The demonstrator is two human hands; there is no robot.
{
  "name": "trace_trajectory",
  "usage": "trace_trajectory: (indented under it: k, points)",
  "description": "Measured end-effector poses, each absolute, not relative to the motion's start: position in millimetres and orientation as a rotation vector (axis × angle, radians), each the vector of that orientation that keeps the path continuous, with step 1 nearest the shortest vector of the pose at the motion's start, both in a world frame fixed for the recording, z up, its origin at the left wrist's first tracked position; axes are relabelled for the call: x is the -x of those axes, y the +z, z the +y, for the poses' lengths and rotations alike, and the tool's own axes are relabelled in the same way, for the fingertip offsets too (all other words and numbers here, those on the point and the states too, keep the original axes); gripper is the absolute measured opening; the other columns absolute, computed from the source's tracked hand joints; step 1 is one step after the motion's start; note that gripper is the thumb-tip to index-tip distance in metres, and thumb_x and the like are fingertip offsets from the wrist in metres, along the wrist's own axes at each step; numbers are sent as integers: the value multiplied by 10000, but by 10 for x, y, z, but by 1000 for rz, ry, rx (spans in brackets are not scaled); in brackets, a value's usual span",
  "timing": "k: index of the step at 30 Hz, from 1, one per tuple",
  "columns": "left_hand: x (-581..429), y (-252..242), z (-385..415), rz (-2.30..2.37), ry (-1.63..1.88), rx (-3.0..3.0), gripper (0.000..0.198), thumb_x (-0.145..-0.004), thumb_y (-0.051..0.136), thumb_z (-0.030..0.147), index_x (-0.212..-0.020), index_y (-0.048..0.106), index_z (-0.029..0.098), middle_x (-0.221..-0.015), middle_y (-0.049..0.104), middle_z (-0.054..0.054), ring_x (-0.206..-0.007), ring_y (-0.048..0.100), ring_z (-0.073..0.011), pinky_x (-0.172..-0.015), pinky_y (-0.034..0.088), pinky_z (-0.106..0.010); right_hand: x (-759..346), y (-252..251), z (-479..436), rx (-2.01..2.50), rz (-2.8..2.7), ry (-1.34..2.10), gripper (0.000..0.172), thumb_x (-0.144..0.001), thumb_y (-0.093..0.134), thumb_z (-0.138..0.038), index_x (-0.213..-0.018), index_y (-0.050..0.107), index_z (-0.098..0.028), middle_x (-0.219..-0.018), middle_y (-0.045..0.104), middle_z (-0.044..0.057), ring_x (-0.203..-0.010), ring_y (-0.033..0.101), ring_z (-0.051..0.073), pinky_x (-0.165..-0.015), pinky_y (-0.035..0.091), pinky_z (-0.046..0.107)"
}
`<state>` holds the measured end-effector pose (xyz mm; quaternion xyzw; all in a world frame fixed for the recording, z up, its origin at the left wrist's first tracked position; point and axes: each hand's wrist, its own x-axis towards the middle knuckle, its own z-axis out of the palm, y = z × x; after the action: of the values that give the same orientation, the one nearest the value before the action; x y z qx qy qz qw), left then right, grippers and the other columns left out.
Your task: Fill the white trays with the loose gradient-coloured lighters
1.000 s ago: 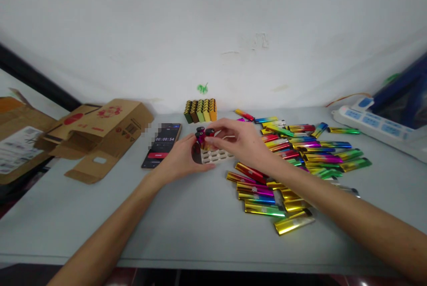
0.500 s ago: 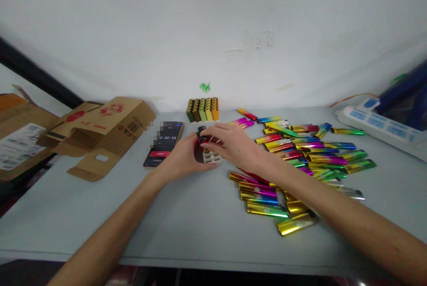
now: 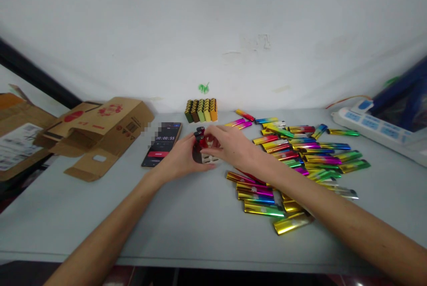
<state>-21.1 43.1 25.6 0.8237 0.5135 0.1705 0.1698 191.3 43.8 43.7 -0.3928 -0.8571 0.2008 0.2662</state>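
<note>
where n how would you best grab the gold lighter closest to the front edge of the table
Probably pinch the gold lighter by its long edges near its left end, coming from the front left. It lies flat and slim with no other lighter in front of it, and the right forearm shows close by its other end.

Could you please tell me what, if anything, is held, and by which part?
The left hand and right hand flank upright, shiny red, black-topped lighters; whether either grips one, or by which part, cannot be told.

The head view looks forward and down over the table
</note>
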Motion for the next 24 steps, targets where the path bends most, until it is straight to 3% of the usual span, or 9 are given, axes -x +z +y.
trace_trajectory:
  k: [5, 10, 16, 21, 24]
  points:
    - [207, 280, 439, 1469, 476, -2292, 685, -660, 940, 635, -1140, 718, 198, -1146, 769, -111, -1039, 744, -356, -955, 624, -467, -2310, 685, 601, 1070, -2308, 457, 215, -1096, 655, -355, -1063, 775, -179, -926, 805, 73, -789, 700, 200, -729, 470, 329]
    - [198, 293, 456, 1508, 442, -2281, 683, -620, 916, 714, -1027, 715, 203, -1051, 749, -105, -954, 723, -340, -885, 622, -466, -2775, 656, 950, 1273, -2406, 248, 236, -1033, 611, -145, -1034, 846, -170, -1004, 844, 105, -880, 739, 228, -843, 506, 351]
    - [189, 308, 446, 1524, 420, -2284, 700, -633, 913, 707, -1050, 707, 184, -1042, 737, -98, -917, 714, -323, -869, 616, -446, -2977, 360, 1163, 1290, -2634, 187, 247, -1009, 668, -112, -1193, 829, -139, -1178, 814, 164, -1051, 735, 263, -982, 536, 372]
    - [184, 317, 442, 1535, 395, -2272, 697, -644, 895, 729, -1030, 690, 186, -1029, 729, -103, -898, 709, -325, -828, 611, -449, -2969, 249, 1160, 1364, -2655, 132, 261, -1082, 628, -259, -1179, 806, -95, -1112, 770, 191, -911, 709, 246, -864, 541, 366]
    - [181, 324, 438, 1518, 407, -2271, 671, -647, 896, 724, -1005, 679, 199, -1032, 731, -102, -907, 709, -329, -849, 614, -460, -3003, 279, 1115, 1414, -2655, 101, 274, -1084, 632, -300, -1187, 789, -101, -1162, 755, 208, -947, 711, 272, -859, 537, 389]
